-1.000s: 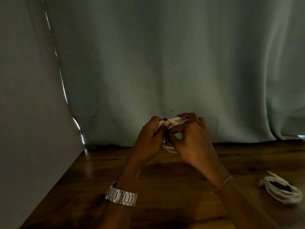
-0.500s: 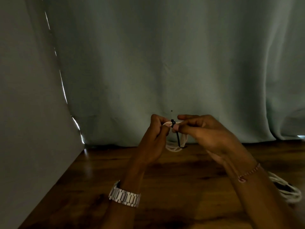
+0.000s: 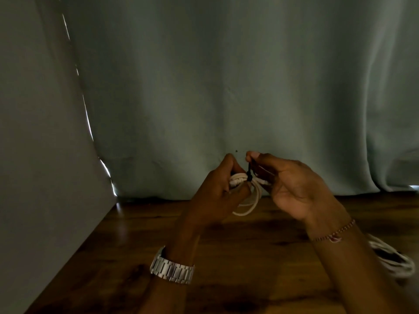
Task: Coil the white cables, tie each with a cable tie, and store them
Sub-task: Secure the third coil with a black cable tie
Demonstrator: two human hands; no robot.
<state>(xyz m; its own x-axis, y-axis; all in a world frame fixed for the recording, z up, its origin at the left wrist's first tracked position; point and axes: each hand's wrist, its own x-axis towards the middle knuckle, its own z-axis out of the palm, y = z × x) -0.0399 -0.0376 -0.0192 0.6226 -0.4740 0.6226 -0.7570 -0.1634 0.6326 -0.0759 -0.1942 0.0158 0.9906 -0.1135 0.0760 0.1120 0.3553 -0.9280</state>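
Both hands up off the wooden floor [image 3: 226, 245], close together in front of the curtain [image 3: 226, 87]. Left hand [image 3: 217, 191] grips the coiled white cable [image 3: 243, 196], fingers curled round the bundle; loops hang below it. Black cable tie [image 3: 249, 174] is wrapped on the bundle, tail pointing up. Right hand [image 3: 292, 186] pinches that tail between thumb and forefinger, palm facing the camera. Second coiled cable [image 3: 394, 261] lies on the floor near the right edge, partly hidden behind the right forearm. Metal watch [image 3: 172, 269] on left wrist, thin bracelet [image 3: 333, 234] on right.
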